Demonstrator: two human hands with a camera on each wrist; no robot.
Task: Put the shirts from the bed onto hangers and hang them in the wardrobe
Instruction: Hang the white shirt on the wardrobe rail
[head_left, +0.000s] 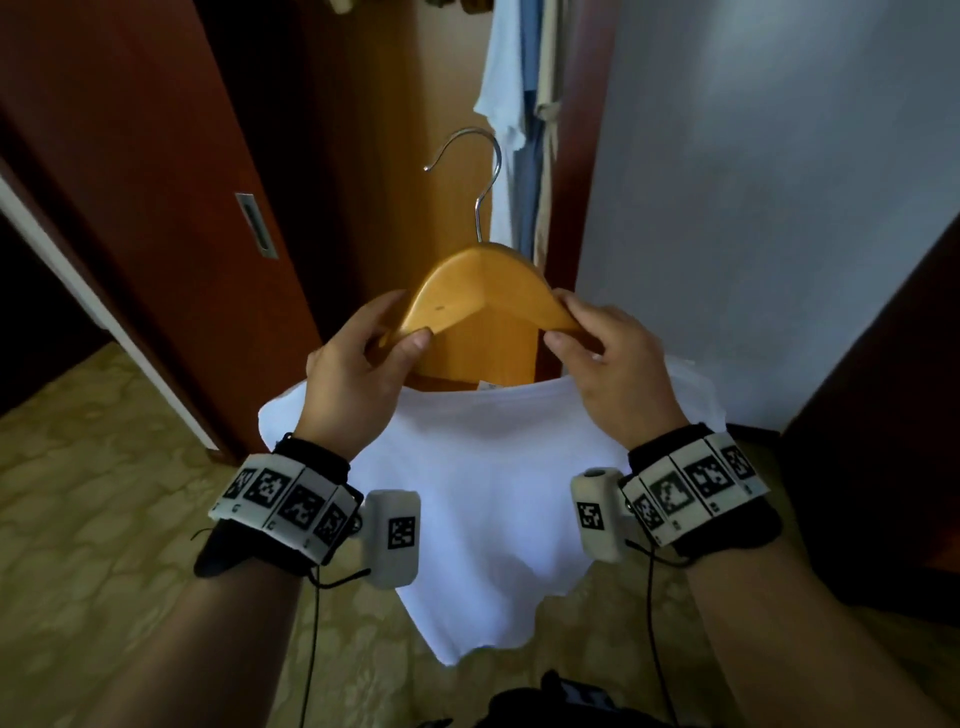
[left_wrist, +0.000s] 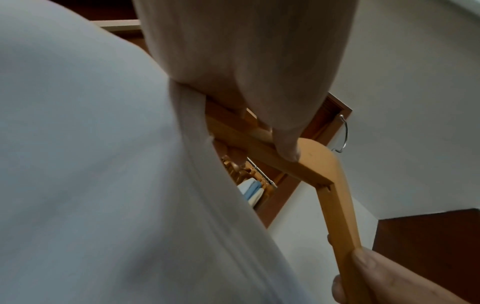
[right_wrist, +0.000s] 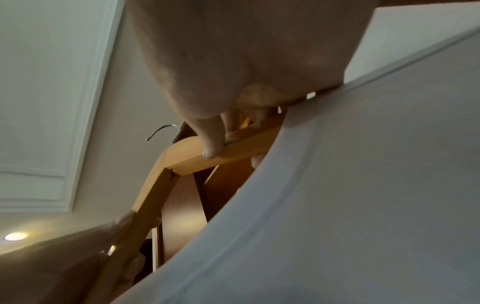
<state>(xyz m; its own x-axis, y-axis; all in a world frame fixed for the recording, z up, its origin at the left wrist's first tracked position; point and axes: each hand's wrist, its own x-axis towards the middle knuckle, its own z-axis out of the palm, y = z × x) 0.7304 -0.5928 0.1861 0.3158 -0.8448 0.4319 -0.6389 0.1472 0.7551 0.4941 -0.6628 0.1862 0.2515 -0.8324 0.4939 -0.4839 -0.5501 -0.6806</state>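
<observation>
A wooden hanger (head_left: 480, 286) with a metal hook (head_left: 475, 171) is held up in front of the open wardrobe. My left hand (head_left: 374, 348) grips its left arm and my right hand (head_left: 597, 348) grips its right arm. A white shirt (head_left: 467, 493) hangs below both hands, its collar just under the hanger. In the left wrist view my thumb presses the hanger (left_wrist: 314, 162) beside the shirt (left_wrist: 103, 185). In the right wrist view my fingers curl round the hanger (right_wrist: 241, 148) next to the shirt (right_wrist: 350, 205).
Light blue, white and beige garments (head_left: 519, 104) hang inside the wardrobe. Its dark red sliding door (head_left: 156, 156) stands to the left with a metal pull (head_left: 257, 224). A pale wall (head_left: 779, 182) is on the right, dark furniture (head_left: 883, 441) at far right, patterned floor (head_left: 104, 519) below.
</observation>
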